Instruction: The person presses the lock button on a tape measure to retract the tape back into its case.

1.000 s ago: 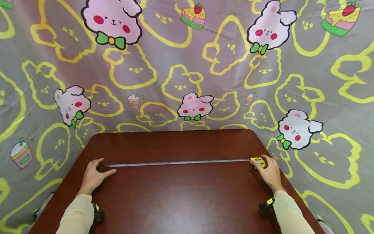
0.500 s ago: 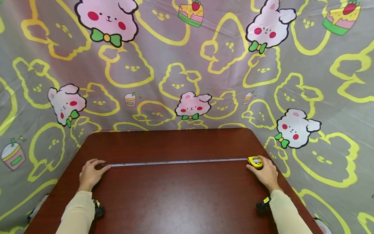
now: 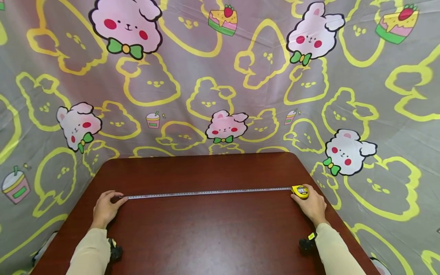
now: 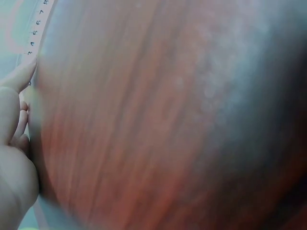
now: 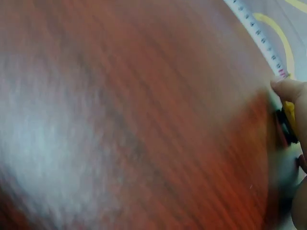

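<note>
Across the counter, the tape runs from the left hand, its fingers pinching the end, to the yellow case, gripped by the right hand. Each hand sits near a side edge; counter stretches beyond the tape and, wider, between the forearms.

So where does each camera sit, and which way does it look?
Head: on the person's head, facing forward and down at the table, numbered tape, yellow tape measure and patterned cloth; left hand, right hand and sleeves show.
Left wrist: on that wrist, facing the table; numbered tape and part of the left hand show at the left edge.
Right wrist: on that wrist, facing the table; part of the right hand shows at the right edge.
Both wrist views share the table and numbered tape.
</note>
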A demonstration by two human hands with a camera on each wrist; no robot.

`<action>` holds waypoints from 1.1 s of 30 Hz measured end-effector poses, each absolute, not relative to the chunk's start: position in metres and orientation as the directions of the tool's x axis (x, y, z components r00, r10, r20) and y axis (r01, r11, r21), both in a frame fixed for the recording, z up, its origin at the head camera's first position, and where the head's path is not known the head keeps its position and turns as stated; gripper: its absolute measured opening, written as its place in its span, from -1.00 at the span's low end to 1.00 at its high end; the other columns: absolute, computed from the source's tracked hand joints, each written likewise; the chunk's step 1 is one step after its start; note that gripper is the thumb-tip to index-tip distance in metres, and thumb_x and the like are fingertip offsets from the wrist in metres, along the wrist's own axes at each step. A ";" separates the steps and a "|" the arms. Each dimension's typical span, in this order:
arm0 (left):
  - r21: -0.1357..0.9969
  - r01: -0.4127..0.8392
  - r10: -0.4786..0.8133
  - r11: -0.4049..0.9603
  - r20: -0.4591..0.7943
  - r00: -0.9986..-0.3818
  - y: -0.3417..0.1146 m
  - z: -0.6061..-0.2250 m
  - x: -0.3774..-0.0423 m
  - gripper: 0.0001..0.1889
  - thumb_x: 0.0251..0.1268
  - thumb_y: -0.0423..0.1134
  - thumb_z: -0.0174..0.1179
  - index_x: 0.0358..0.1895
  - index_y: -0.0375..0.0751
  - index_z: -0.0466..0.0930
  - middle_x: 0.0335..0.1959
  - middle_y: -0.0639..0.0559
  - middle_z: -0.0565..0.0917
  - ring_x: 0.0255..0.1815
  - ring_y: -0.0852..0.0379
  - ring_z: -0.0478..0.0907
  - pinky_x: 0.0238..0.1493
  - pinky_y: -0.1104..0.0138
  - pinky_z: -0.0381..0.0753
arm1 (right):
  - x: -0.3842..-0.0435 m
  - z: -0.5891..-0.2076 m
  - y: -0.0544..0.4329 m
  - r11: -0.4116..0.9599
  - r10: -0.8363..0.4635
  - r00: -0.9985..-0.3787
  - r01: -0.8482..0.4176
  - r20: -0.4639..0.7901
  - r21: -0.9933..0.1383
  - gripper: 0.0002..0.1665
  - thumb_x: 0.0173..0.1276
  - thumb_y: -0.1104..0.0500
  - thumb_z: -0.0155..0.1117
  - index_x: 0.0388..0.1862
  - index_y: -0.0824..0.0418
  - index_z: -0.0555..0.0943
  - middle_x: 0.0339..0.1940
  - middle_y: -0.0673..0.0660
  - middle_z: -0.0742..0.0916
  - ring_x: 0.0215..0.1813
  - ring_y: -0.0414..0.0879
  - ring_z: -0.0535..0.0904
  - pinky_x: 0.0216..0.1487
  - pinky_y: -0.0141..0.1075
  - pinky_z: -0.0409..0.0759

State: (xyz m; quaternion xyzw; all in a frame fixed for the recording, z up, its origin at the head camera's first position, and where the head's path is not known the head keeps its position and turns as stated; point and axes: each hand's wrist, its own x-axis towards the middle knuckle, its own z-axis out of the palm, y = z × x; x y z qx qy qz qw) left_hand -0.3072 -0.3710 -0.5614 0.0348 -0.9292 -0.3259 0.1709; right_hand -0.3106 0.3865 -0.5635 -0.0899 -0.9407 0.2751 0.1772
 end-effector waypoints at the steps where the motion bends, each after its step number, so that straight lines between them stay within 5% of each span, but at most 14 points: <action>1: 0.620 0.049 -0.177 0.783 0.297 -0.938 -0.371 -0.561 -0.307 -0.66 0.36 -0.15 0.41 -0.03 -0.38 0.68 0.25 -0.48 0.43 0.30 -0.47 0.33 0.12 -0.35 0.24 | -0.311 -0.562 0.386 0.828 0.271 -0.923 0.078 0.274 -0.556 -0.10 0.30 -0.19 0.50 0.42 0.26 0.39 0.25 0.48 0.58 0.18 0.47 0.43 0.08 0.38 0.26; 15: 0.638 0.145 -0.125 0.756 0.358 -0.926 -0.375 -0.557 -0.305 -0.71 0.26 -0.28 0.49 -0.14 -0.46 0.68 0.09 -0.55 0.53 0.20 -0.47 0.39 0.23 -0.26 0.30 | -0.310 -0.551 0.387 0.788 0.264 -0.943 0.092 0.200 -0.609 -0.10 0.32 -0.07 0.50 0.47 0.28 0.34 0.27 0.50 0.50 0.24 0.43 0.42 0.09 0.39 0.24; 33: 0.634 0.189 -0.134 0.750 0.424 -0.896 -0.380 -0.537 -0.307 -0.75 0.35 -0.28 0.43 -0.12 -0.43 0.65 0.06 -0.45 0.53 0.12 -0.39 0.41 0.09 -0.24 0.35 | -0.316 -0.522 0.390 0.808 0.196 -0.925 -0.036 0.325 -0.588 -0.12 0.29 0.06 0.55 0.44 0.40 0.36 0.23 0.55 0.49 0.18 0.44 0.38 0.17 0.31 0.35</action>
